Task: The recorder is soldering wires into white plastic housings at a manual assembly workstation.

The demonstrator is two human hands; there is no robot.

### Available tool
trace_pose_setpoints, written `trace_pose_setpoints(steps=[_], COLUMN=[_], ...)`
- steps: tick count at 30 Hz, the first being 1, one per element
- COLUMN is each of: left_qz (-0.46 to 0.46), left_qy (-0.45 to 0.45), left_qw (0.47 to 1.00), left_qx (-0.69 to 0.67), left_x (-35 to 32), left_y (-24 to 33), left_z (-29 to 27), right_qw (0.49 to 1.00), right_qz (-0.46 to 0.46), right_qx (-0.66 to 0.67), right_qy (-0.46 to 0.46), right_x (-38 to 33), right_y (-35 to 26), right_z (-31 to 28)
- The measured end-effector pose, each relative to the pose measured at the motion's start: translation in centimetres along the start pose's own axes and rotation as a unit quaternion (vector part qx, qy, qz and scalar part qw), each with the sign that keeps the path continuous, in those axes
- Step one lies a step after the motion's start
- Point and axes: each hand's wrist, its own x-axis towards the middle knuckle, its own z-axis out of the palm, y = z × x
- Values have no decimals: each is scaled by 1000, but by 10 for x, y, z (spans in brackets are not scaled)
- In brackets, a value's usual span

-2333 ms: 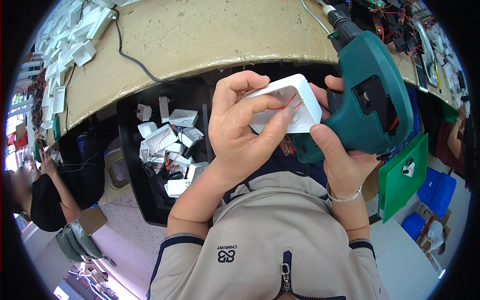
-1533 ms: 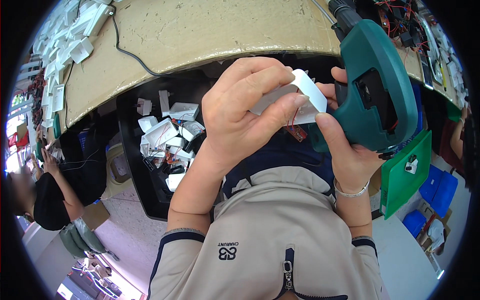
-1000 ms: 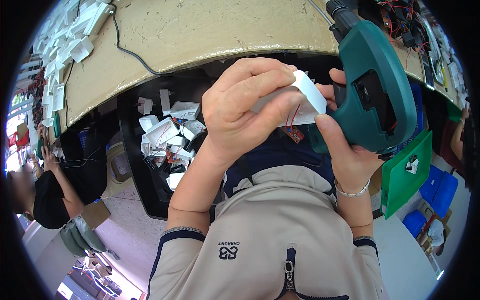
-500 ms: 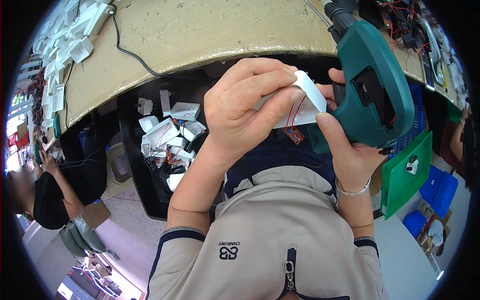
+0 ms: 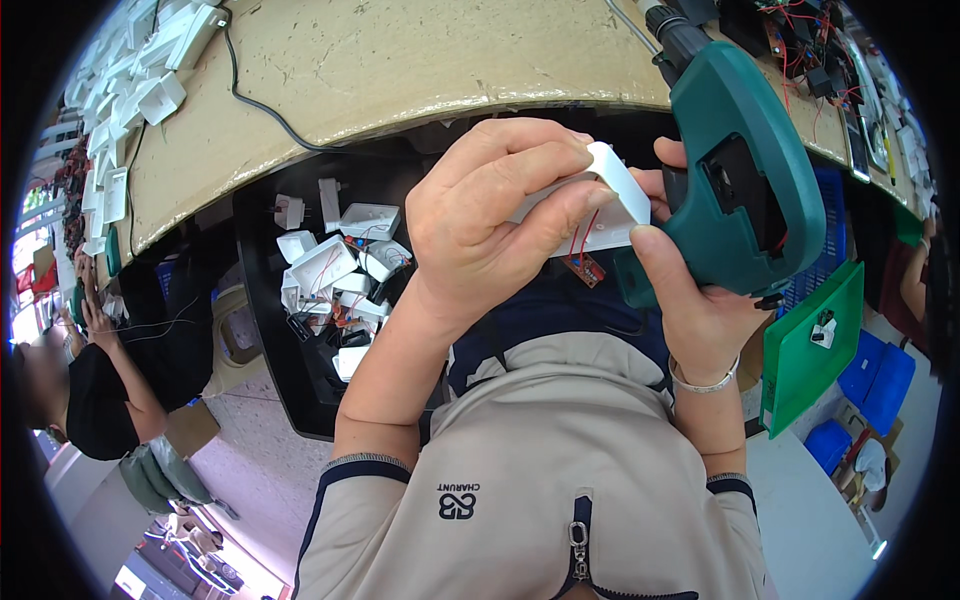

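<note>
My left hand (image 5: 500,205) is closed, thumb and fingers pinching a white plastic housing (image 5: 620,185) by its upper wall. Red wires run out of the open housing to a small brown circuit board (image 5: 585,270) dangling below it. My right hand (image 5: 690,300) is wrapped around a dark green cordless drill (image 5: 750,170), whose chuck points away over the bench. The right thumb and fingertips also reach the housing's right corner. Part of the right hand is hidden behind the drill body, and the housing's far side is covered by my left fingers.
A black tray (image 5: 290,385) below the bench edge holds white housings, plugs and wired boards. More white housings (image 5: 160,100) pile up on the bench (image 5: 430,60) at left, near a black cable (image 5: 237,75). A green bin (image 5: 815,360) stands at right. Another person (image 5: 110,380) is at far left.
The drill has drifted very slightly left. Both hands keep the same hold, and the housing and dangling board have barely shifted.
</note>
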Motion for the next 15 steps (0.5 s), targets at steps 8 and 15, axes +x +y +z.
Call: trace_pose_setpoints(steps=[8,15], left_qz=[3,-3], left_qy=[3,2], left_qw=[1000,1000], left_qx=[11,23], left_x=[-1,-3], left_y=[-1,0], left_z=[0,-1], right_qw=[1000,999], right_qz=[18,25], right_qx=[5,23], right_qy=[2,23], right_x=[1,0], right_y=[0,-2], right_z=[1,5])
